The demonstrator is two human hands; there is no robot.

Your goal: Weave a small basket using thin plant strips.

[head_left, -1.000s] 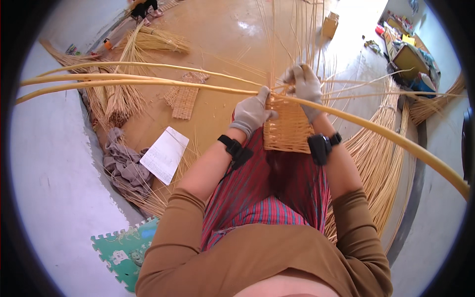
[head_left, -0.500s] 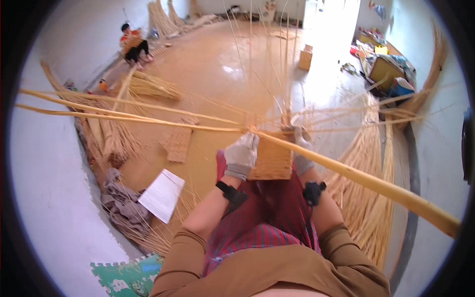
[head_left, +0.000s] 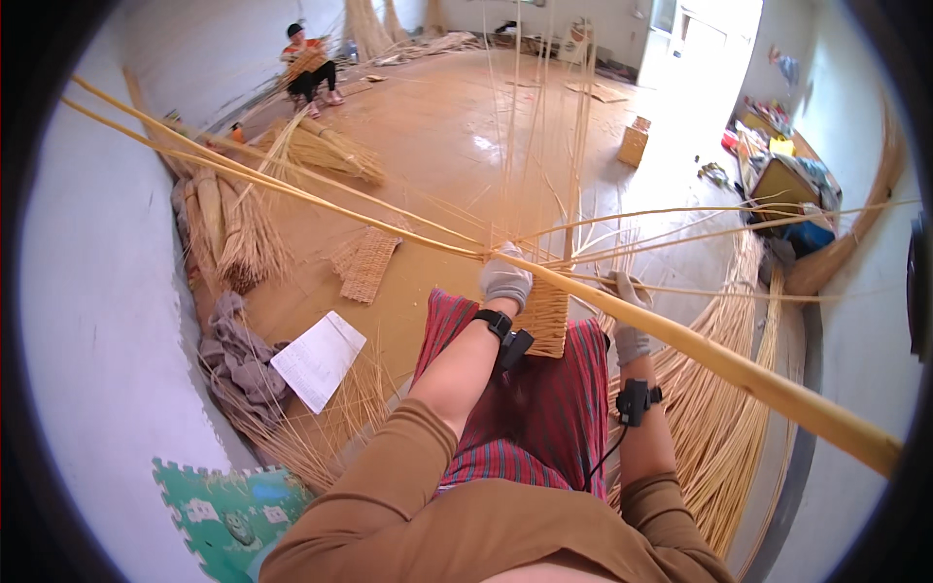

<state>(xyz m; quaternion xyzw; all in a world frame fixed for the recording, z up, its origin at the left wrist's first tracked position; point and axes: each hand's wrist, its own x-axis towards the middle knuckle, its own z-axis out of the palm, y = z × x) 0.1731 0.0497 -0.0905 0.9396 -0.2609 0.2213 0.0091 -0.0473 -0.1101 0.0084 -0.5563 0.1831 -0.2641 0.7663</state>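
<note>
My left hand (head_left: 506, 274), in a grey glove, is closed on the top of a small woven wicker piece (head_left: 546, 325) where long pale rods cross, with thin stakes (head_left: 573, 175) standing up from it. A thick peeled pole (head_left: 700, 355) runs diagonally past that hand to the lower right. My gloved right hand (head_left: 630, 306) is right of the wicker piece, under the pole, fingers curled around a thin strand (head_left: 680, 291). A red striped cloth (head_left: 515, 418) covers my lap.
A seated person (head_left: 306, 68) handles wicker at the back left. Bundles of rods (head_left: 228, 228) lie left, others (head_left: 719, 428) right. Woven mats (head_left: 364, 267), a white paper (head_left: 316, 360), grey cloth (head_left: 243, 355) and a green foam mat (head_left: 228, 510) lie left. A small box (head_left: 635, 144) stands behind.
The view has tilted up, showing more room. My right hand has moved from the top of the wicker piece down and rightward; the left hand stays on it. The rods have swung, their left ends higher.
</note>
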